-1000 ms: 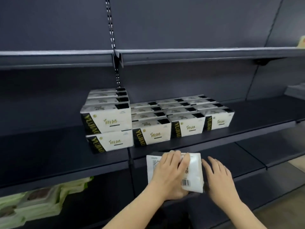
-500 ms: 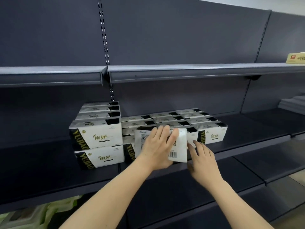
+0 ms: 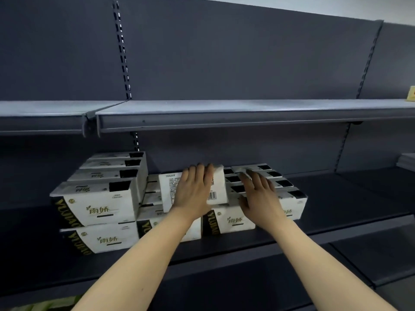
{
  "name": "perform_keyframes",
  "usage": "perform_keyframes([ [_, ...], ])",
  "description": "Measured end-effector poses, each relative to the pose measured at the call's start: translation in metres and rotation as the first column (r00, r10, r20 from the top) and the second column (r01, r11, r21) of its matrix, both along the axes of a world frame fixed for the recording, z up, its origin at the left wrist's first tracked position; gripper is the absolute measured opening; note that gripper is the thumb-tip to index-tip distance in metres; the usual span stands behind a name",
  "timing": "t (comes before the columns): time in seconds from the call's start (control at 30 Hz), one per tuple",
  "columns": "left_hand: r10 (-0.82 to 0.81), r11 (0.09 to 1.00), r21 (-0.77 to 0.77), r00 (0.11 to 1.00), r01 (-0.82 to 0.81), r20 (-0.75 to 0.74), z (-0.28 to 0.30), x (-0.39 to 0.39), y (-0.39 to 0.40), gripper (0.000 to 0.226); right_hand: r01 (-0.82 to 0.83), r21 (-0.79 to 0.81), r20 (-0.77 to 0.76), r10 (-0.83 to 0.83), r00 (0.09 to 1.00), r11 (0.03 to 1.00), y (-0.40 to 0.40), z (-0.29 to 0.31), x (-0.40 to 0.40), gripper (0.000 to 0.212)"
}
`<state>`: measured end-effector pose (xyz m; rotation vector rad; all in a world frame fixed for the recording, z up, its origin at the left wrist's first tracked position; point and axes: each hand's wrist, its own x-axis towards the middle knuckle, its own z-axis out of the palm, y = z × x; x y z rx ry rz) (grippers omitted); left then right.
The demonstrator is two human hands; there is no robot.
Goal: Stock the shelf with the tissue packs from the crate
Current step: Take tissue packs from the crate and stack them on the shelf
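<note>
A white tissue pack (image 3: 170, 189), its barcode side facing me, is held by my left hand (image 3: 193, 194) above the middle rows of packs on the dark shelf (image 3: 341, 209); the fingers reach over its far edge. My right hand (image 3: 258, 198) is just to the right, fingers straight and spread over the right-hand row of packs (image 3: 231, 221). A two-high stack of the same black-and-white packs (image 3: 96, 207) stands at the left. The crate is out of view.
An upper shelf (image 3: 224, 117) hangs close above the packs. A yellow item (image 3: 412, 94) sits on it at the far right. A grey flat stack (image 3: 407, 162) lies on the neighbouring shelf at right. Greenish packs (image 3: 45, 307) show at the bottom left.
Both hands rose from below the shelf edge and reached in. The held pack went up and back, over the middle rows. My right hand moved over the right-hand row.
</note>
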<state>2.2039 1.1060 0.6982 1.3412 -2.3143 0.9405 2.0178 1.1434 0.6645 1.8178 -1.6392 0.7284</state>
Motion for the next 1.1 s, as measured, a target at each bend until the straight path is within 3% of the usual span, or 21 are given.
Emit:
perform_keyframes([
  [0.1, 0.076, 0.996, -0.058, 0.997, -0.074, 0.023, -0.005, -0.008, -0.013, 0.113, -0.028, -0.005, -0.02, 0.027, 0.999, 1.0, -0.017, 0.005, -0.006, 0.058],
  [0.3, -0.01, 0.992, -0.126, 1.0, 0.007, -0.023, -0.018, -0.009, -0.03, 0.126, -0.055, 0.032, -0.014, 0.055, 0.998, 0.998, -0.034, 0.0, -0.007, 0.055],
  [0.8, -0.095, 0.995, -0.001, 0.995, 0.095, -0.021, -0.011, 0.005, -0.023, 0.11, -0.091, 0.128, 0.009, 0.09, 0.996, 0.988, -0.026, -0.001, -0.008, 0.055],
  [0.97, 0.036, 0.992, 0.127, 0.995, -0.025, -0.089, 0.012, 0.017, -0.011, 0.119, -0.102, 0.109, -0.028, 0.106, 0.994, 0.989, -0.031, 0.026, -0.001, 0.043],
  [1.1, 0.063, 0.978, 0.204, 0.994, -0.044, -0.087, 0.021, 0.028, -0.012, 0.117, -0.217, 0.164, 0.033, 0.214, 0.976, 0.962, -0.031, 0.043, 0.013, 0.054],
])
